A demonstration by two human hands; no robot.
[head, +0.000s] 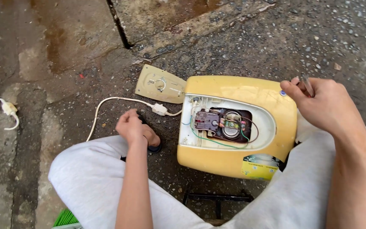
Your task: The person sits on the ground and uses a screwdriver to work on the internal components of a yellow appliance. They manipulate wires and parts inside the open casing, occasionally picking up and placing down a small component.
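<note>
The person's left hand [133,125] is closed over a small dark thing on the wet ground, while the right hand [325,106] pinches a thin tool beside the open yellow heater [234,127].

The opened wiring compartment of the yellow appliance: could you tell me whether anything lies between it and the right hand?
Nothing visible does. The right hand hovers at the yellow appliance's far end, pinching a small tool. The compartment lies uncovered, its cover plate set aside on the ground.
</note>
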